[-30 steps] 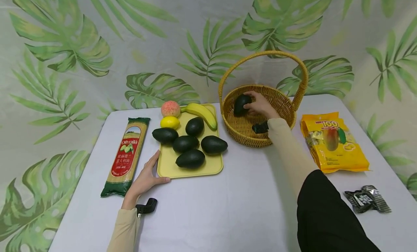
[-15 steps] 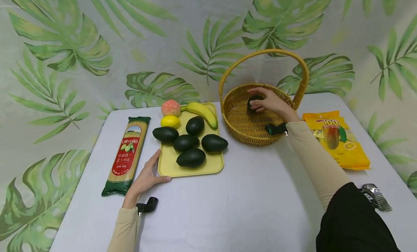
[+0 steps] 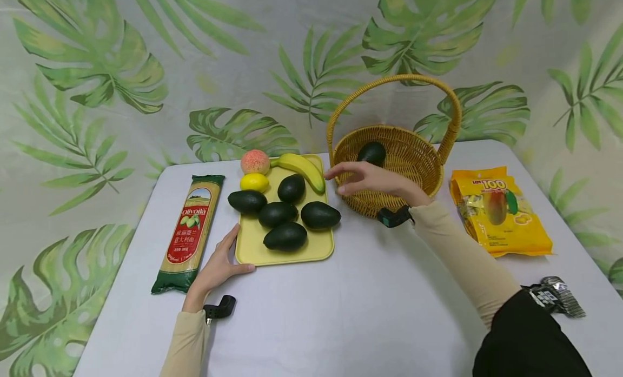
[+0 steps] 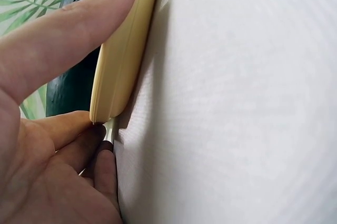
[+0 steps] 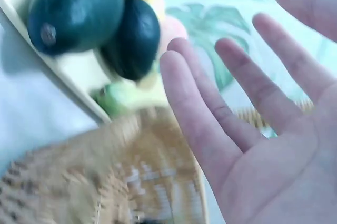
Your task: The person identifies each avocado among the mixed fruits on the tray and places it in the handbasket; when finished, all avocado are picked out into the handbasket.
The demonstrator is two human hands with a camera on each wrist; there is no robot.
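My left hand [image 3: 218, 266] rests at the near-left corner of a yellow tray [image 3: 318, 252], thumb against the front edge and fingers along the left side. In the left wrist view the thumb touches the tray rim [image 4: 118, 77]. Several dark green avocados [image 3: 285, 237] lie on the tray, with a banana [image 3: 304, 170], a lemon [image 3: 254, 183] and a peach [image 3: 255, 163] toward its back. Over the left front rim of a wicker basket [image 3: 413, 150] hovers my right hand [image 3: 372, 181], fingers extended and holding nothing. One avocado [image 3: 372, 152] lies inside the basket, partly hidden by that hand.
A pack of spaghetti [image 3: 189, 231] lies left of the tray. Right of the basket is a yellow bag of mango candy [image 3: 501, 212]. Black-and-silver wrapped pieces [image 3: 559, 297] lie nearer the right edge, partly covered by the sleeve. The basket's tall handle [image 3: 394, 79] arches overhead.
My right hand let go of the avocado in the basket and moved out leftward and toward me, to the basket's front rim. The left hand and tray have stayed put.
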